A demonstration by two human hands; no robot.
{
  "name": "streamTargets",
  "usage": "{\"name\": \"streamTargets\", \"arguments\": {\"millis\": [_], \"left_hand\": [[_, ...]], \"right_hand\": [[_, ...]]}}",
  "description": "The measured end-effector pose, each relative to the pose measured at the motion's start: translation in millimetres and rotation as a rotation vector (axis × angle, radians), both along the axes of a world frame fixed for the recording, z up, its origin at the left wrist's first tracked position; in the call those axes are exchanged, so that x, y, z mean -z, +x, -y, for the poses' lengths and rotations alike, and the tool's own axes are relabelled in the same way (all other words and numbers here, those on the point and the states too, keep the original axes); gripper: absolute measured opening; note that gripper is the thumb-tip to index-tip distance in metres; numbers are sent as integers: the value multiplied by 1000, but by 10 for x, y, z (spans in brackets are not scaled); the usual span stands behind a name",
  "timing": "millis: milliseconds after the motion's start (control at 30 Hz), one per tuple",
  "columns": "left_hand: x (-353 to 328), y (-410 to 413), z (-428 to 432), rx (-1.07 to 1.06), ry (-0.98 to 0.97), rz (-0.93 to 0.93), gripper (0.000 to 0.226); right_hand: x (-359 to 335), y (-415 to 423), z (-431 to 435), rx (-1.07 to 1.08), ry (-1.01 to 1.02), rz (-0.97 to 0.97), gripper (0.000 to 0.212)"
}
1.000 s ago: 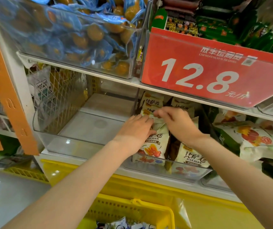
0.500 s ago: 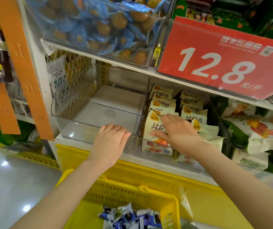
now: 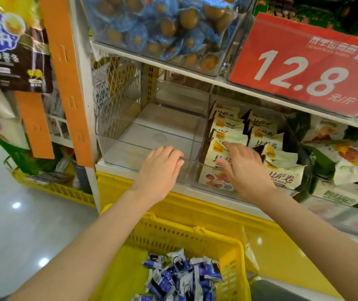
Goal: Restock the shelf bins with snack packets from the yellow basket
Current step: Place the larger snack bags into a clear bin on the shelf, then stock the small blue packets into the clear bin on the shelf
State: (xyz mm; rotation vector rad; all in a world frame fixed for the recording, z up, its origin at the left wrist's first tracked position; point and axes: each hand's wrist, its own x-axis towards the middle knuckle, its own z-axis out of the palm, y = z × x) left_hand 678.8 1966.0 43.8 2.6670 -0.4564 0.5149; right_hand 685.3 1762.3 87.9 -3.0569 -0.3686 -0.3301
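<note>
The left hand (image 3: 159, 170) is hooking its curled fingers over the front rim of the empty clear plastic bin (image 3: 152, 133). Just right of the empty bin, the right hand (image 3: 242, 168) is lying with its fingers spread and nearly straight on the cream snack packets with orange and brown print (image 3: 282, 177) (whether the palm is pressing down I cannot tell). Those packets are standing in upright rows inside a second clear bin (image 3: 215, 191), which is touching the empty bin's right wall. Below and in front of the empty bin, the yellow slatted plastic basket (image 3: 195, 233) is holding a loose heap of small blue-and-white snack packets (image 3: 180, 274). Directly above the empty bin, a clear tub of round brown snacks in blue wrappers (image 3: 162, 29) is sitting on the upper shelf. Above and to the right of the empty bin, a red price sign reading 12.8 (image 3: 299, 68) is hanging at a tilt.
</note>
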Motion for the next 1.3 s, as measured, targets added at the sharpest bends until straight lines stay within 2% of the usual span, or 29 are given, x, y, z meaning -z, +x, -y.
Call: {"name": "streamTargets", "arguments": {"millis": [133,233,333,433,567,633,700,833,967,1033,1100,1167,1233,1300], "left_hand": [[111,-381,-172,-44,-185,118,27],[450,-625,-376,-115,-219,51,21],[942,-846,-682,-271,-214,-138,22],[1439,-1044,-1030,-475,-219,-355,28],[1940,-1339,-1336,-626,-394,-599,30],[2076,-1417,-1394,-665,-381,-654,31],[2131,-1421,-1412,-671,-353,-631,28],[2152,-1380,-1390,-685,-323,-582,27],[2150,-1391,-1367,-698,-282,-564,28],[2142,-1392,-1357,-704,-295,-587,26],[2098,-1382,-1339,-734,-315,-602,25],[2041,-1382,-1275,-726,-266,-539,32],[1957,-1396,-1114,-653,-213,-441,38],[1881,-1438,-892,-528,-279,-452,30]], "right_hand": [[187,-406,-211,-219,183,208,42],[607,-718,-369,-358,262,165,31],[1247,-907,-465,-352,245,-75,31],[1936,-991,-470,-190,194,-419,38],[2640,-1060,-390,-25,106,-793,53],[2878,-1108,-351,-10,35,-921,59],[3036,-1143,-305,-14,-31,-963,61],[3126,-1083,-222,-33,-111,-908,61],[3048,-916,-186,-110,-158,-880,20],[2957,-857,-174,-152,-184,-866,14],[2842,-829,-180,-166,-136,-824,13],[2675,-823,-218,-179,-31,-738,12],[2467,-833,-304,-200,109,-613,14],[2232,-869,-443,-218,236,-479,15]]}}
